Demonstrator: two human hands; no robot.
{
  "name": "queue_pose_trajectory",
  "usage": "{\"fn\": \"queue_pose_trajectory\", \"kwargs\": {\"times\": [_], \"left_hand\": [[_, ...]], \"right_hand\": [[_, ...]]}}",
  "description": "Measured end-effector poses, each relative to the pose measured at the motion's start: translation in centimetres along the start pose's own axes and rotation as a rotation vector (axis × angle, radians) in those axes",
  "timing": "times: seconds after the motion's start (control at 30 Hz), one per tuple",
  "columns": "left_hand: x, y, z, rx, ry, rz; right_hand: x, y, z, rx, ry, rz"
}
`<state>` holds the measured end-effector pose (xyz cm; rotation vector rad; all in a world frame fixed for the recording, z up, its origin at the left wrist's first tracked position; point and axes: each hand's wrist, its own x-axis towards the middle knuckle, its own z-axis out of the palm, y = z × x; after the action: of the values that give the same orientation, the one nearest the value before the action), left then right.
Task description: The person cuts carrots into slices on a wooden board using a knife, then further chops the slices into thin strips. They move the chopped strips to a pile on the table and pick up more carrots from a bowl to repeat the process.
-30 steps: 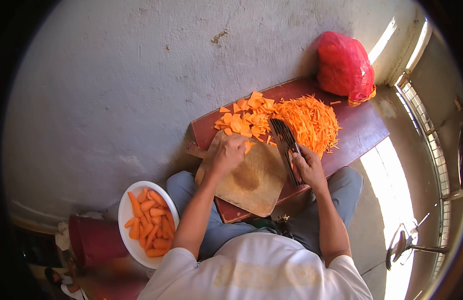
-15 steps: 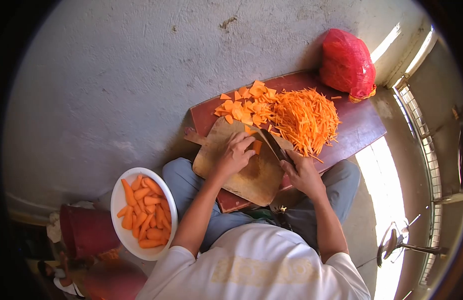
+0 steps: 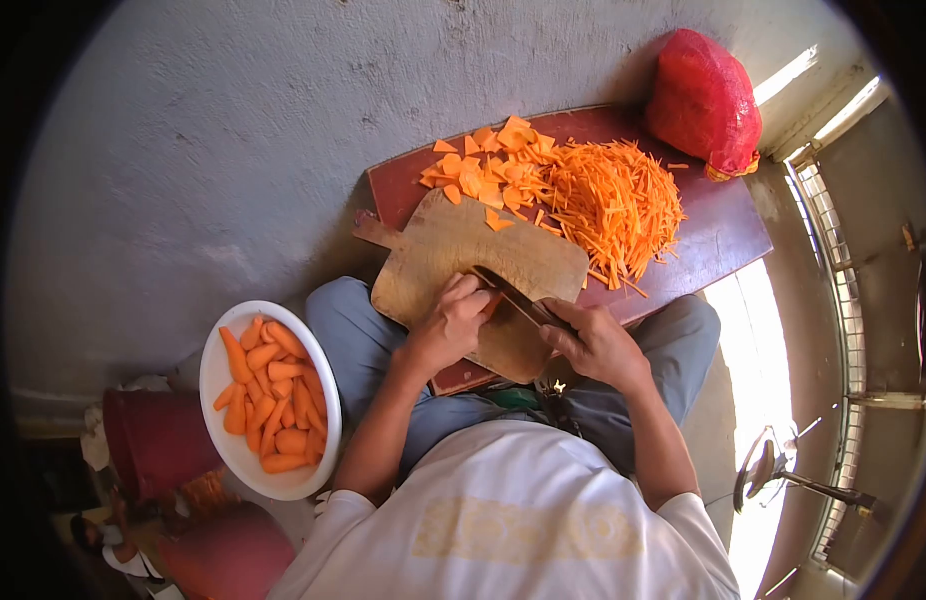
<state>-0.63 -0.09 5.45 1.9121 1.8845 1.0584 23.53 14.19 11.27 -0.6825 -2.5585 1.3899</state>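
A white basin [image 3: 283,484] of carrots [image 3: 261,412] is standing at left. The left hand [image 3: 451,325], fingers bunched together, is holding a mostly hidden carrot piece [image 3: 492,306], nearer the chopping board's [image 3: 463,240] near edge than before; the right hand's [image 3: 595,345] fingers are clamping the knife [image 3: 511,295]. Shredded carrot [image 3: 623,210] is lying short of the table's [image 3: 718,225] right edge.

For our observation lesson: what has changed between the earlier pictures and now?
The right hand brought the knife leftward from the board's right side to the left hand, which moved nearer the body. The right hand still grips it; bowl and red bag stayed put.
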Motion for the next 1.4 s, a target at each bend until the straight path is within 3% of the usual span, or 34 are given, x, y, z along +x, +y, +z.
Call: {"fn": "queue_pose_trajectory", "kwargs": {"times": [0.2,0.33,0.53,0.63,0.73,0.93,1.23,1.4], "left_hand": [[-0.5,-0.6,0.3,0.073,-0.016,0.008],[0.1,-0.6,2.1,0.225,-0.017,0.056],[-0.3,-0.9,2.6,0.069,0.086,-0.019],[0.0,-0.5,2.4,0.145,0.153,0.082],[-0.6,-1.2,2.6,0.207,0.03,0.063],[-0.9,-1.5,3.2,0.19,0.119,0.13],[-0.9,-1.4,3.0,0.14,0.135,0.075],[-1.3,-1.7,3.4,0.115,0.137,0.06]], "right_hand": [[-2.3,-1.2,1.3,0.071,0.214,0.026],[-2.4,-1.3,2.9,0.124,0.161,0.063],[-1.7,-2.0,2.1,-0.005,0.098,0.026],[-2.4,-2.4,2.2,-0.051,0.059,0.051],[-3.5,-2.4,3.3,-0.115,0.097,-0.038],[-4.0,-4.4,2.7,-0.234,0.019,0.045],[0.1,-2.7,3.8,-0.236,0.015,-0.064],[-1.3,-3.5,3.4,-0.19,0.0,0.022]]}}
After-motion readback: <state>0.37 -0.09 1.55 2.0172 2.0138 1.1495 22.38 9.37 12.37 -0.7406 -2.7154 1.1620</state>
